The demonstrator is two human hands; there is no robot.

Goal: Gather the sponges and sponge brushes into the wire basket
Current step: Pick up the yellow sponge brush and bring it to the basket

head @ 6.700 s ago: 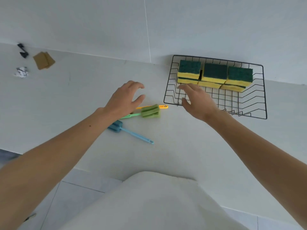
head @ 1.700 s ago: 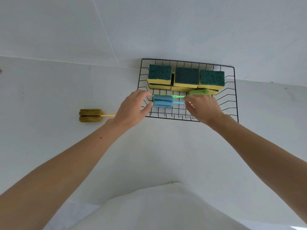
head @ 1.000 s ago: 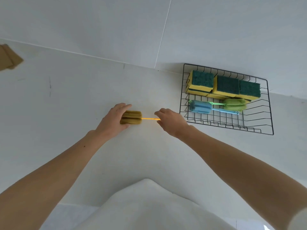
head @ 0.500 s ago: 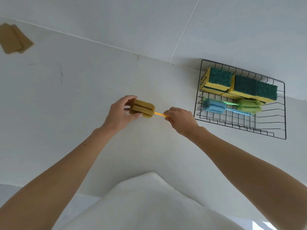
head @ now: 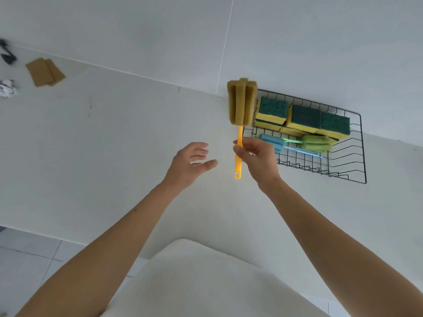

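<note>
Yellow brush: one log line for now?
yellow brush upright, airborne | right hand pinching handle | left hand open, empty | wire basket nearby

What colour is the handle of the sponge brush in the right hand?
Bright orange-yellow handle, under an olive-brown sponge head; the head view shows it clearly.

sponges at back in wire basket | two sponge brushes before them
</note>
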